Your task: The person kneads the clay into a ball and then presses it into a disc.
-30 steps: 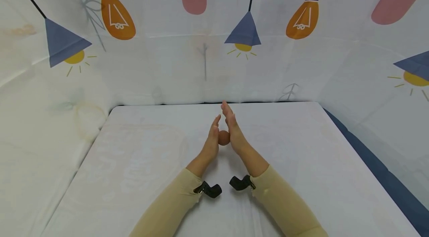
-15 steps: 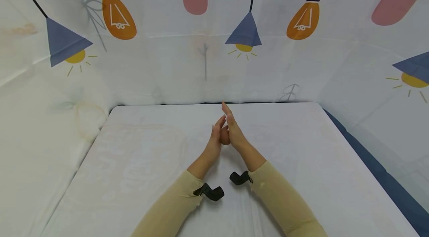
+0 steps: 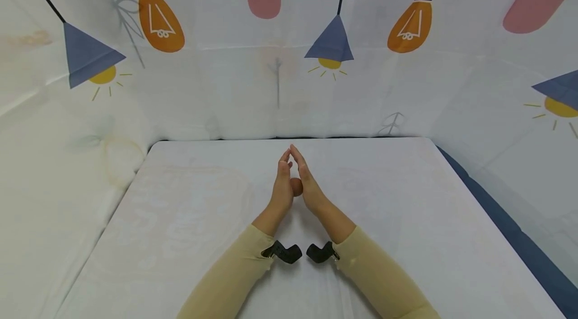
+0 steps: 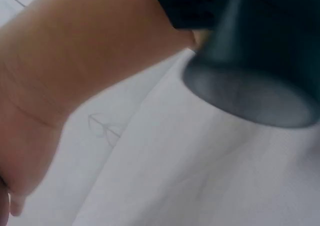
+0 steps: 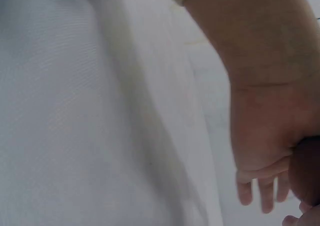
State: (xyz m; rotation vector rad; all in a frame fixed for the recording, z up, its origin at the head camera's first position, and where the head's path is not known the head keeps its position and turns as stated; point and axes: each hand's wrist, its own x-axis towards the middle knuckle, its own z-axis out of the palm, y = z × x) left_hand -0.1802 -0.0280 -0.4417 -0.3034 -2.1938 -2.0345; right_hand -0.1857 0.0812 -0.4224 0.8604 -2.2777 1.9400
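Observation:
A smooth, round brown ball (image 3: 296, 187) sits between my two palms above the white table. My left hand (image 3: 281, 188) presses it from the left with the fingers straight and pointing away from me. From the other side my right hand (image 3: 312, 192) presses it with a flat palm, and the fingertips of both hands meet beyond it. In the right wrist view the ball (image 5: 305, 171) shows at the right edge, against the right palm (image 5: 265, 121), whose straight fingers extend downward. The left wrist view catches just the forearm and the heel of the left hand (image 4: 25, 156).
A white cloth covers the table (image 3: 189, 218). Behind it hangs a white curtain (image 3: 217, 83) printed with lamps and bulbs. Black wrist cameras (image 3: 289, 254) stick out inward from both beige sleeves (image 3: 226, 274), close to each other.
Both palms slide against each other around the ball. The right hand has drawn back and left, the left hand has shifted slightly left, and the ball has moved a little left with them.

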